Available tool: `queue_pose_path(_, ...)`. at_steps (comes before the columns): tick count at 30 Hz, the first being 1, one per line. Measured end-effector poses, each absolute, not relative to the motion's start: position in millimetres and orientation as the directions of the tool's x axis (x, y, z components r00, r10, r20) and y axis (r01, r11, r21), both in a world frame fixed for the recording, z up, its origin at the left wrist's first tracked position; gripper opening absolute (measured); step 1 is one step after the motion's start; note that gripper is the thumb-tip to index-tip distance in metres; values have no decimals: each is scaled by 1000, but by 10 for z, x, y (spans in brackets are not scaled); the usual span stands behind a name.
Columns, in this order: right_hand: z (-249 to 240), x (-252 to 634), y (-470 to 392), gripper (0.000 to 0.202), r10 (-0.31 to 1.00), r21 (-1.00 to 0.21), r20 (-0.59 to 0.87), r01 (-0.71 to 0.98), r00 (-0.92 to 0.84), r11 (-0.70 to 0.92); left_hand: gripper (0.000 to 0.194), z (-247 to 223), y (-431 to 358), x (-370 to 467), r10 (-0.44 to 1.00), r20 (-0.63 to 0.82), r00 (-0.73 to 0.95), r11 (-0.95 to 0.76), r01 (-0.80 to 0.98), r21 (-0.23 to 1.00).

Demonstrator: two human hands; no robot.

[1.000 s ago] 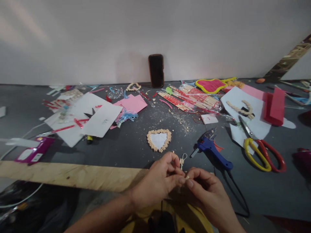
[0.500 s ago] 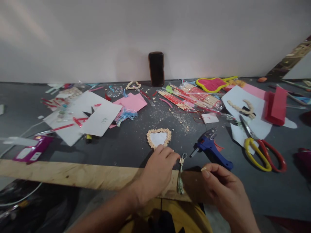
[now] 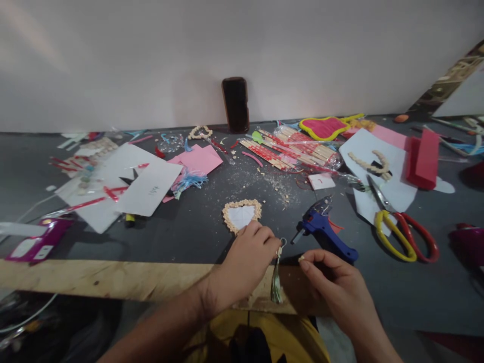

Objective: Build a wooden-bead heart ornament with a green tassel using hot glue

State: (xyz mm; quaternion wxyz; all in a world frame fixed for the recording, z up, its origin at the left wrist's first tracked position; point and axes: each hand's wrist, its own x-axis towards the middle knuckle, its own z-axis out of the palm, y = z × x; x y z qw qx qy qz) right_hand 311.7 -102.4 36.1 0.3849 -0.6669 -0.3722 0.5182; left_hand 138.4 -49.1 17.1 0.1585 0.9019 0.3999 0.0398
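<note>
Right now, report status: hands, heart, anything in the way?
Left hand over lower edge of heart. Right hand pinching small pale piece. Tassel between hands; glue gun nearby.

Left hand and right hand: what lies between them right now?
In the head view, a green tassel lies between the left hand and the right hand, nearer the left; whether that hand touches it is unclear.

Dim, flat light greys this smooth pale wall [image 3: 310,55], glare faintly streaking its upper left; before me, shade darkens the pale wooden strip [image 3: 132,280] beside the bare right hand [image 3: 335,285], while dark, glossy clutter [image 3: 22,327] at lower left blurs into gloom.
</note>
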Motion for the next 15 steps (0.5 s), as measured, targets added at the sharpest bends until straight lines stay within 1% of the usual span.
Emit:
queue_pose_path(4, 350, 3103, -1013, 28, 908, -902, -388, 137, 157, -409, 11, 263, -466, 1377, 707, -50, 705, -662, 686, 303)
queue_pose_path(6, 333, 3101, -1004, 27, 909, -900, -390, 149, 145, -410, 11, 298, -474, 1361, 701, -24, 713, -671, 670, 319)
queue_pose_path(8, 306, 3104, -986, 25, 920, -903, -373, 181, 122, -390, 10, 324, -498, 1339, 717, 5, 697, -648, 663, 376)
queue_pose_path(11, 260, 3108, -947, 20, 951, -918, -305, 252, 49, -307, 9, 359, -548, 1313, 744, 15, 668, -596, 653, 467)
queue_pose_path(15, 238, 3079, -910, 19, 954, -924, -299, 252, -12, -287, 10, 407, -596, 1302, 767, 9, 642, -555, 656, 512)
